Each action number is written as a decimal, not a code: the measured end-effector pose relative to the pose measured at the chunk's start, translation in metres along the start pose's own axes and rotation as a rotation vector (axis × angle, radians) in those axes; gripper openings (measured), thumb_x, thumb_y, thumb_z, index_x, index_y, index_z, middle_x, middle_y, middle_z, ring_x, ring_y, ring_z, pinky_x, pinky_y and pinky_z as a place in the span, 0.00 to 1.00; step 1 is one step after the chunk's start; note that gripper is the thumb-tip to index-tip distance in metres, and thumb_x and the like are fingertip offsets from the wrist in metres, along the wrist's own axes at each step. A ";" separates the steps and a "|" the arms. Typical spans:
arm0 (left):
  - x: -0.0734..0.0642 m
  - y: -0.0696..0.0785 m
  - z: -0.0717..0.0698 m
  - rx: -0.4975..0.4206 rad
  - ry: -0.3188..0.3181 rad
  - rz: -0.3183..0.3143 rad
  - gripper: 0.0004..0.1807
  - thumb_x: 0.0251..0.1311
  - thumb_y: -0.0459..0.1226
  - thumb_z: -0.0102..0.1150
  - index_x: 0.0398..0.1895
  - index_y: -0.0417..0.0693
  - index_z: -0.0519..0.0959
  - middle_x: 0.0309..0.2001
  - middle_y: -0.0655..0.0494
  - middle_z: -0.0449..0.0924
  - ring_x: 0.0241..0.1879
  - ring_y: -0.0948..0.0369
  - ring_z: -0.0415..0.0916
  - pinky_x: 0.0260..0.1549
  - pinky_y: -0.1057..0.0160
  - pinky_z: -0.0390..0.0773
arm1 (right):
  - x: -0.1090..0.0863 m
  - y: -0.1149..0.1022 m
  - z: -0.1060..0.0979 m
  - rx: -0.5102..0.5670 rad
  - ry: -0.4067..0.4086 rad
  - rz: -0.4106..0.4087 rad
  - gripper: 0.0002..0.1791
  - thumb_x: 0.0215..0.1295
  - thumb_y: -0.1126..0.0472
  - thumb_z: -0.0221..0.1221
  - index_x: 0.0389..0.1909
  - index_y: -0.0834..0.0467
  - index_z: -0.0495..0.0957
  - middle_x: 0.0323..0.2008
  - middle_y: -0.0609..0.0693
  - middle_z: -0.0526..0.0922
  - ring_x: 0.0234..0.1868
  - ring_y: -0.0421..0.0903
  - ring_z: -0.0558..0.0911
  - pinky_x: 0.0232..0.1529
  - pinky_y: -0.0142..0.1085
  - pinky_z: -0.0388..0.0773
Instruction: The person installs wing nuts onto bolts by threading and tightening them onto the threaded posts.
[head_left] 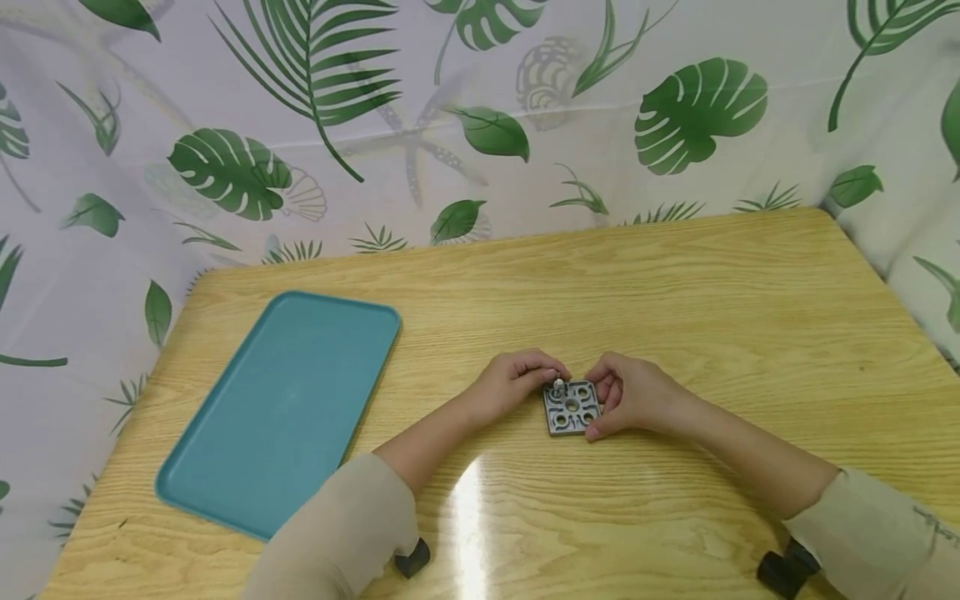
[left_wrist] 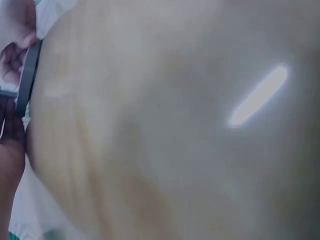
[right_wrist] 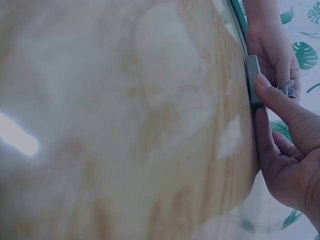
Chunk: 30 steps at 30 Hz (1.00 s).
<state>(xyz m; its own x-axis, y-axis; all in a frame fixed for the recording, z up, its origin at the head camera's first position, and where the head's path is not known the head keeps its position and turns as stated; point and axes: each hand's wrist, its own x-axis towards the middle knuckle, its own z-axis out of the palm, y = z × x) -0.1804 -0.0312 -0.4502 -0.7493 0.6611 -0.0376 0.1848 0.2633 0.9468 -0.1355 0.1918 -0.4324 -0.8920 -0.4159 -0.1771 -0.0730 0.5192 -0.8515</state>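
Note:
A square grey metal plate [head_left: 574, 426] with round holes and raised ribs lies on the wooden table. At its far left corner stands a small shiny bolt [head_left: 558, 387], pinched between the thumb and fingers of my left hand [head_left: 516, 382]. My right hand [head_left: 637, 396] grips the plate's right side, thumb at the near corner and fingers at the far one. The right wrist view shows the plate edge-on [right_wrist: 254, 75], the bolt's wing-like head [right_wrist: 289, 89] beside the left thumb. In the left wrist view, the plate [left_wrist: 30, 75] shows at the left border between both hands.
A teal tray [head_left: 281, 417] lies on the left of the wooden table [head_left: 637, 275]. Behind the table hangs a white cloth [head_left: 465, 83] with a green leaf print. Light glares off the tabletop near the front.

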 end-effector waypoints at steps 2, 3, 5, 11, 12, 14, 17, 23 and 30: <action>0.004 0.001 -0.005 0.010 -0.063 -0.008 0.12 0.69 0.35 0.48 0.46 0.44 0.81 0.47 0.53 0.81 0.49 0.66 0.75 0.51 0.70 0.72 | 0.001 0.000 0.000 -0.004 -0.003 0.017 0.38 0.33 0.56 0.79 0.44 0.69 0.71 0.30 0.54 0.76 0.27 0.42 0.79 0.28 0.31 0.78; 0.006 0.002 -0.007 0.013 -0.092 -0.007 0.12 0.70 0.36 0.47 0.46 0.44 0.81 0.47 0.53 0.81 0.48 0.67 0.75 0.51 0.70 0.72 | 0.002 0.001 -0.001 -0.002 -0.008 0.038 0.39 0.33 0.56 0.79 0.45 0.69 0.71 0.31 0.54 0.76 0.27 0.42 0.79 0.29 0.31 0.78; 0.008 0.004 -0.010 0.020 -0.141 -0.011 0.12 0.71 0.36 0.46 0.45 0.44 0.80 0.47 0.53 0.81 0.48 0.67 0.74 0.51 0.70 0.72 | 0.002 0.001 -0.002 -0.010 -0.010 0.053 0.39 0.34 0.56 0.79 0.46 0.69 0.71 0.31 0.54 0.77 0.28 0.43 0.79 0.29 0.31 0.78; 0.013 0.009 -0.012 0.004 -0.217 -0.038 0.13 0.72 0.37 0.44 0.47 0.43 0.79 0.47 0.52 0.80 0.47 0.67 0.73 0.50 0.70 0.72 | 0.002 0.000 -0.003 -0.013 -0.011 0.060 0.38 0.35 0.58 0.78 0.46 0.69 0.71 0.31 0.53 0.77 0.28 0.44 0.78 0.28 0.31 0.78; 0.013 0.009 -0.011 0.002 -0.216 -0.043 0.13 0.72 0.37 0.44 0.47 0.43 0.79 0.47 0.52 0.80 0.46 0.67 0.73 0.49 0.70 0.72 | 0.002 0.000 -0.003 -0.011 -0.010 0.060 0.38 0.35 0.58 0.78 0.46 0.69 0.71 0.31 0.53 0.77 0.28 0.44 0.78 0.28 0.31 0.78; 0.013 0.009 -0.010 -0.004 -0.199 -0.052 0.13 0.71 0.37 0.45 0.47 0.42 0.79 0.47 0.52 0.80 0.47 0.66 0.74 0.50 0.70 0.72 | 0.001 0.001 -0.003 -0.011 -0.009 0.061 0.38 0.35 0.58 0.78 0.46 0.69 0.71 0.31 0.54 0.77 0.28 0.44 0.78 0.28 0.31 0.78; 0.010 0.008 -0.006 -0.028 -0.120 -0.062 0.14 0.71 0.37 0.45 0.48 0.40 0.79 0.47 0.50 0.81 0.48 0.64 0.75 0.51 0.70 0.73 | 0.001 0.002 -0.002 -0.011 -0.009 0.059 0.38 0.35 0.58 0.78 0.46 0.69 0.71 0.31 0.54 0.76 0.28 0.45 0.78 0.29 0.31 0.78; -0.005 0.008 0.000 -0.048 0.117 -0.082 0.12 0.68 0.34 0.50 0.48 0.39 0.79 0.47 0.48 0.81 0.50 0.59 0.77 0.50 0.69 0.75 | 0.000 0.001 -0.001 0.002 -0.008 0.060 0.39 0.35 0.58 0.78 0.47 0.69 0.71 0.32 0.54 0.76 0.29 0.45 0.78 0.29 0.31 0.78; -0.028 0.016 0.009 0.102 0.248 -0.118 0.13 0.56 0.33 0.65 0.45 0.45 0.81 0.45 0.56 0.82 0.47 0.61 0.77 0.49 0.66 0.75 | 0.001 -0.001 -0.001 0.016 -0.008 0.066 0.39 0.34 0.60 0.78 0.48 0.70 0.70 0.32 0.54 0.76 0.29 0.44 0.77 0.29 0.30 0.77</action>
<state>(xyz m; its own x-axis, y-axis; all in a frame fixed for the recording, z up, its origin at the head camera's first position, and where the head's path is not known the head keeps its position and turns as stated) -0.1511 -0.0396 -0.4372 -0.8997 0.4330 -0.0546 0.1406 0.4061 0.9030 -0.1368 0.1915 -0.4310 -0.8911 -0.3872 -0.2366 -0.0074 0.5337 -0.8456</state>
